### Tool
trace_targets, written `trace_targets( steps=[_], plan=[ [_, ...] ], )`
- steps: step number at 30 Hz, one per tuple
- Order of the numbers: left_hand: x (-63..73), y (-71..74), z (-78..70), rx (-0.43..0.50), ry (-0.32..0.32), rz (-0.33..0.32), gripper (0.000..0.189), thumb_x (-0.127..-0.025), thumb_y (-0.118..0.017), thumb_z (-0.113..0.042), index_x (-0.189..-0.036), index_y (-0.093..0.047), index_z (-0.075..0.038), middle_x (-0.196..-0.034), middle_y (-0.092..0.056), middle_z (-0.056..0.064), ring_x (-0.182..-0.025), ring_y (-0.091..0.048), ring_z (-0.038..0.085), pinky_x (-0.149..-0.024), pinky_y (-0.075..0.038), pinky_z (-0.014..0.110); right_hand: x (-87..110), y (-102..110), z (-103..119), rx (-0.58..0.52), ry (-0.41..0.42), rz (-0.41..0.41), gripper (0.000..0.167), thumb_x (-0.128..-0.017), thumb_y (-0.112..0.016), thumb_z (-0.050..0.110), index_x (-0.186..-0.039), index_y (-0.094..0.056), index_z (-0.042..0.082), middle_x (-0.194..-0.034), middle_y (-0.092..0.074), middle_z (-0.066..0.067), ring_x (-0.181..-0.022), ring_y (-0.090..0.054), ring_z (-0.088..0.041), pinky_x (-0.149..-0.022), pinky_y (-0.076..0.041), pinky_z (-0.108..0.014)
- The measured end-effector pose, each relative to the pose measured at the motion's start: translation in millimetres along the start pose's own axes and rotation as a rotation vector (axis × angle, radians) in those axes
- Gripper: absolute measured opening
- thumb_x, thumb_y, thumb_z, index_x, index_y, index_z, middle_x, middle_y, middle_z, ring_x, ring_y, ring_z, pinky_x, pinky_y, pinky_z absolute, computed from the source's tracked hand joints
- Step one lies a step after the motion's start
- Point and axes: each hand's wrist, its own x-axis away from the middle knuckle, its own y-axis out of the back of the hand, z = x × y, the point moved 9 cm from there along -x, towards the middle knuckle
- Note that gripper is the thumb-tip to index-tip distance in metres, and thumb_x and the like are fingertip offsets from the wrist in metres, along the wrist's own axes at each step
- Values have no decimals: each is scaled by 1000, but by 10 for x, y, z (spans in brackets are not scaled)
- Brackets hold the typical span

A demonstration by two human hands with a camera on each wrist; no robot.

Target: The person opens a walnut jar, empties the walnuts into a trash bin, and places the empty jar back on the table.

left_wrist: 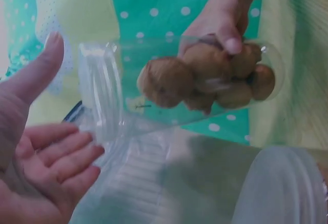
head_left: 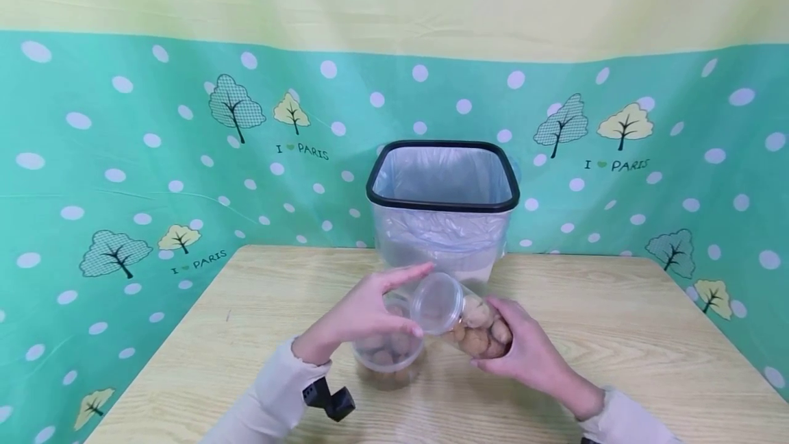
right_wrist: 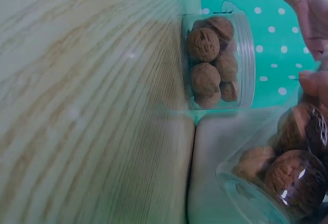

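My right hand (head_left: 533, 351) grips a clear plastic jar (left_wrist: 130, 80) round its base end. Walnuts (left_wrist: 169, 80) fill the base half of this jar, which is tilted with its lidded end toward my left hand. A clear lid (head_left: 437, 303) caps that end. The left hand (head_left: 370, 314) is spread beside the lid, thumb and fingers apart and holding nothing; in the left wrist view its fingertips (left_wrist: 87, 152) come right up to the lid's edge. Below it, a second clear jar (right_wrist: 215, 62) of walnuts stands upright on the table, partly hidden by the left hand in the head view.
A bin (head_left: 442, 207) with a black rim and a translucent bag lining stands behind the jars. Under everything is a light wooden table (head_left: 592, 321). A green and yellow printed curtain (head_left: 431, 101) hangs along the back and sides.
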Motion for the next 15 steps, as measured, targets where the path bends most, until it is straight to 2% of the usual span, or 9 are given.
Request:
trace_targets(
  steps=[2, 4, 8, 12, 15],
  plan=[
    [-1, -8, -32, 28, -62, 61, 87, -66, -84, -11, -142, -41, -10, -146, -41, 0, -135, -36, 15, -110, -30, 34, 14, -34, 5, -58, -5, 38, 83, -56, -91, 20, -129, -52, 18, -112, -59, 8, -97, -57, -9, -82, -49, -28],
    [3, -14, -79, 14, -146, 110, 91, -64, -85, -10, -143, -39, -8, -147, -41, 2, -135, -37, 17, -109, -31, 36, 26, -67, 18, -119, -7, 74, 83, -57, -91, 18, -129, -51, 20, -112, -60, 9, -97, -57, -8, -82, -49, -26],
    [24, -51, -141, -14, -265, 193, 99, -59, -87, -10, -144, -37, -7, -147, -40, 6, -134, -38, 19, -109, -31, 37, 36, -104, 76, -184, 25, 121, 82, -58, -90, 16, -130, -50, 18, -113, -61, 6, -98, -59, -8, -84, -49, -25],
    [41, -95, -181, -21, -336, 259, 104, -56, -87, -6, -146, -34, -7, -149, -36, 7, -136, -35, 20, -110, -30, 37, 39, -127, 122, -213, 64, 167, 80, -59, -90, 21, -129, -51, 18, -112, -61, 6, -98, -59, -8, -85, -48, -24],
    [48, -114, -227, -22, -419, 292, 106, -56, -87, -5, -146, -32, -5, -151, -33, 9, -138, -32, 22, -111, -28, 38, 45, -152, 138, -237, 80, 211, 77, -60, -89, 22, -127, -51, 18, -112, -62, 5, -97, -60, -9, -85, -48, -24]
  ],
)
